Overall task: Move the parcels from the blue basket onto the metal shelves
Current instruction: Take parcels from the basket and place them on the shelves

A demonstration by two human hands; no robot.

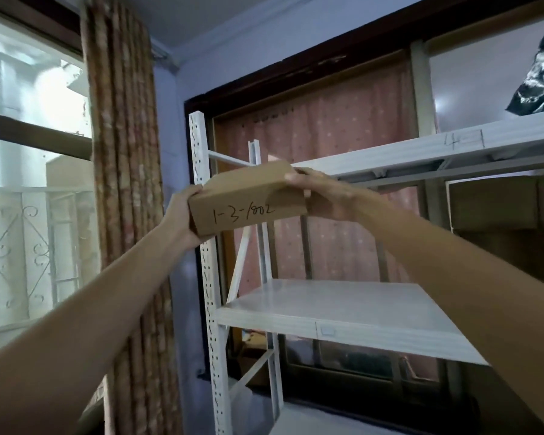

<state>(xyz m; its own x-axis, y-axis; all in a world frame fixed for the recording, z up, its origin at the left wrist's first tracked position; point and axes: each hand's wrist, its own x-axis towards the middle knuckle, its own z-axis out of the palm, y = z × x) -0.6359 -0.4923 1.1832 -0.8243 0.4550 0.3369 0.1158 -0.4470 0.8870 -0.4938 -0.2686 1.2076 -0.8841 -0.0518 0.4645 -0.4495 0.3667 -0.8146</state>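
You hold the cardboard parcel at the metal shelves' left post; left hand and right hand fingers curl round its ends; it could catch the post and slip.

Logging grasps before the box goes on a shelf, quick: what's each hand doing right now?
Left hand: grips the left end of the cardboard parcel.
Right hand: grips the parcel's right end, fingers curled over its top edge.
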